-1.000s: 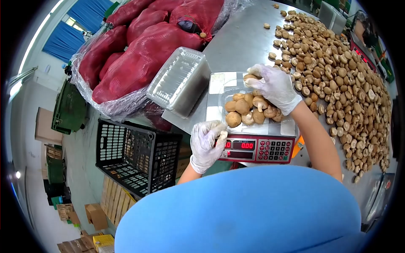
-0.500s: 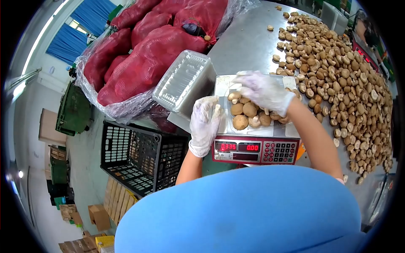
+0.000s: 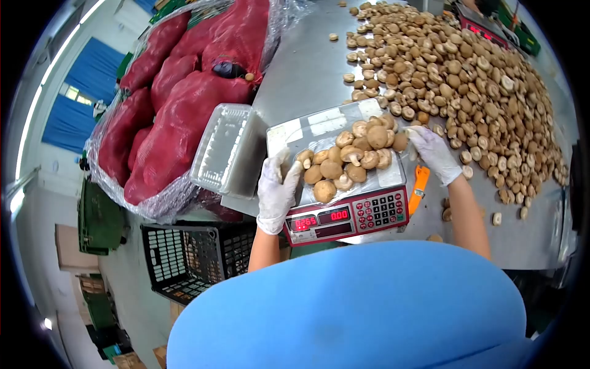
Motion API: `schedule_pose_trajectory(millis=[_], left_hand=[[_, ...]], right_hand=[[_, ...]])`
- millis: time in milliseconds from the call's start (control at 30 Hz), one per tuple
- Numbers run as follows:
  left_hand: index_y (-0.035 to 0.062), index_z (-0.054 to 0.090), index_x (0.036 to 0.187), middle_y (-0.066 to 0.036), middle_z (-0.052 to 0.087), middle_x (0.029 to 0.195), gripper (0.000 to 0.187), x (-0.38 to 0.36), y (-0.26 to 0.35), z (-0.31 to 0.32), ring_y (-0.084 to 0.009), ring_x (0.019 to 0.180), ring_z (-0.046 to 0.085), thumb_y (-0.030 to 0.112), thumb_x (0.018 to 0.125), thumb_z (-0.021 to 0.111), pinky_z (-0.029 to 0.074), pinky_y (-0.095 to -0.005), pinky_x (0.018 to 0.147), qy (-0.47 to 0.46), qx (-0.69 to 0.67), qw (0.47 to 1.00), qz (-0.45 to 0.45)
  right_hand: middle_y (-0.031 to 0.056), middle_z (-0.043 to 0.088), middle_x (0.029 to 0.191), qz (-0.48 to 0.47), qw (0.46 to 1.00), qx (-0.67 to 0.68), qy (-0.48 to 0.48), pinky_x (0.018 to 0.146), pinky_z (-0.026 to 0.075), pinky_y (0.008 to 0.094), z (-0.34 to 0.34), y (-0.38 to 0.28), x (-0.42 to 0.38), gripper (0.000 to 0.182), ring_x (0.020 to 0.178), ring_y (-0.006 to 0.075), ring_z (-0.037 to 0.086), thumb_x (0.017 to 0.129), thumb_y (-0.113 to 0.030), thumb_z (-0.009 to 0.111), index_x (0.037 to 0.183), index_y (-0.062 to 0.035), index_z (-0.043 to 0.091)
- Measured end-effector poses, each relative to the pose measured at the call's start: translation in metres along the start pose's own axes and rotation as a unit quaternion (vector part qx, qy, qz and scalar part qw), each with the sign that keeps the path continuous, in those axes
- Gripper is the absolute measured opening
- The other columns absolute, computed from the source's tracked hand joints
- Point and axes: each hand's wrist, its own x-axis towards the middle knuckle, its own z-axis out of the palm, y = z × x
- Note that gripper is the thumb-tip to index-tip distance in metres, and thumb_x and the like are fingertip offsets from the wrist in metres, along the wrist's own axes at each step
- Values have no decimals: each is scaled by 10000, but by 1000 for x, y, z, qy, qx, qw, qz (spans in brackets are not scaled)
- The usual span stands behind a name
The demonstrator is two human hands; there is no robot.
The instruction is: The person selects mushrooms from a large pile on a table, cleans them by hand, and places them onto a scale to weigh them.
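A red-framed digital scale [image 3: 347,216] with a steel top carries a clear plastic tray [image 3: 337,195] filled with several brown mushrooms [image 3: 332,169]. The red digits on the scale read 0.265 and 0.00. My left hand [image 3: 276,192], in a white glove, grips the left end of the tray, thumb and fingers around its edge. At the opposite end, my gloved right hand [image 3: 434,152] has its fingertips bent in at the tray's edge, beside the outermost mushroom. The mushrooms hide most of the tray.
Loose mushrooms [image 3: 479,92] are heaped on the steel table [image 3: 295,74] to the right. Nested clear trays [image 3: 230,150] stand left of the scale, by red mesh sacks [image 3: 178,123]. A black crate [image 3: 184,258] is below. An orange-handled tool [image 3: 420,189] lies right of the scale.
My right hand has moved off the mushrooms to the tray's right end. The mushrooms are spread along the tray. The reading fell from 0.335 to 0.265, and the view has turned.
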Motion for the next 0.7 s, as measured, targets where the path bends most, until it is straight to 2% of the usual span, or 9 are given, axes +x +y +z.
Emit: schedule_pose_trajectory(millis=[33,67,133,233,267,333,500,567,700], left_hand=[[3,625,1314,-106,671,1087,415,-3,-3,1,-203,998,650,177,947,714,517,-307,904,6,-56,998,-40],[-6,559,1396,-102,693,991,467,-4,-20,4,-149,841,655,161,974,669,533,-267,765,-17,-215,967,-134],[5,506,1445,-92,690,922,511,-1,8,-14,-133,743,636,156,980,655,514,-247,674,-81,-210,954,-201],[34,340,1556,-61,661,772,630,0,24,-19,-96,519,565,127,993,605,437,-220,456,-174,-231,921,-261],[39,314,1568,-62,652,771,650,0,25,-17,-109,523,581,106,985,592,449,-230,452,-189,-253,912,-262],[49,280,1583,-63,634,779,700,1,30,-11,-133,527,612,36,944,564,478,-245,439,-201,-275,904,-260],[48,321,1564,-34,630,830,704,-8,55,26,-105,628,644,-15,913,583,517,-216,501,-184,-253,928,-200],[48,338,1556,-36,645,843,704,-13,84,51,-97,673,644,-27,910,609,520,-212,531,-201,-285,917,-195],[34,253,1583,-32,639,801,780,-25,103,122,-121,673,660,-22,912,648,570,-262,587,-352,-383,845,-120]], right_hand=[[99,638,1128,197,970,95,-103,715,534,305,-19,-40,9,299,775,164,660,1044,-191,459,1266,-48,598],[93,639,1123,147,982,63,-97,705,534,305,-14,-30,9,296,773,170,663,1039,-175,462,1270,-48,598],[88,641,1119,95,991,35,-92,696,533,306,9,4,11,295,772,176,666,1035,-159,465,1273,-49,598],[66,657,997,-230,962,-115,91,645,518,282,14,10,13,309,718,142,649,1015,-150,495,1279,-38,608],[51,652,935,-75,996,40,15,628,507,267,5,-6,8,324,699,124,635,1002,-159,514,1282,-30,613],[28,637,828,166,939,293,-69,601,489,244,-11,-32,-3,367,668,90,608,979,-209,555,1277,-8,624],[48,666,862,141,939,310,39,630,514,286,-25,-9,-57,311,683,113,608,1014,-219,550,1243,-40,660],[36,646,848,70,966,200,150,626,499,285,-30,20,-92,305,673,104,573,1015,-224,553,1235,-52,674],[-21,616,842,260,854,385,236,606,462,238,-94,10,-190,254,680,62,535,1019,-147,575,1219,-33,682]])
